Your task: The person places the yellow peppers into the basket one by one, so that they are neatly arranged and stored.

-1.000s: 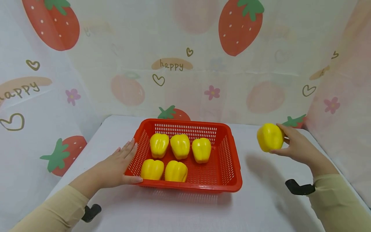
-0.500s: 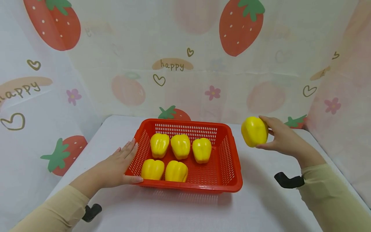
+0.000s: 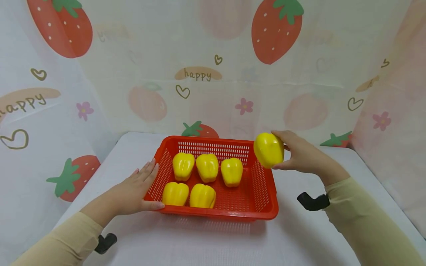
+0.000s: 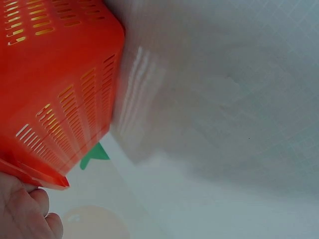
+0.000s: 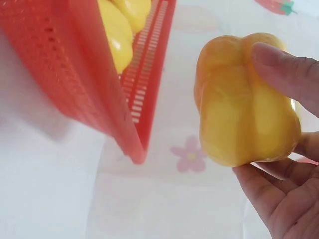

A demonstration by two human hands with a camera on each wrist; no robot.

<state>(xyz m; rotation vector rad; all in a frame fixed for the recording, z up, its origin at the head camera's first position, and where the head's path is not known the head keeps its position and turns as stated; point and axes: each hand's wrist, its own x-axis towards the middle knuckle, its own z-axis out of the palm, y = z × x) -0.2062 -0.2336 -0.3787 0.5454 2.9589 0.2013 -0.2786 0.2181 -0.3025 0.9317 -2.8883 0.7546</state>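
A yellow bell pepper [image 3: 269, 150] is in my right hand [image 3: 301, 153], pinched between thumb and fingers, above the table. In the head view it overlaps the right end of a red plastic basket [image 3: 229, 214]. The right wrist view shows the thumb [image 5: 279, 62] on one side of the pepper and fingers on the other. My left hand [image 3: 133, 194] rests along the basket's left rim with its fingers fairly straight and its thumb on the front rim. Inside the basket lie several more yellow bell peppers [image 3: 207, 168], three in the back row and two in front.
The basket stands on a white-covered table [image 3: 199, 245]. Behind it hangs a pale curtain [image 3: 233, 48] printed with strawberries, flowers and hearts, which also encloses both sides. Black curved pieces [image 3: 313, 201] stick out at both sleeve cuffs.
My right hand has carried the bell pepper leftward and slightly up, from right of the basket to over its right end. The left hand, the basket and the peppers inside stay where they were.
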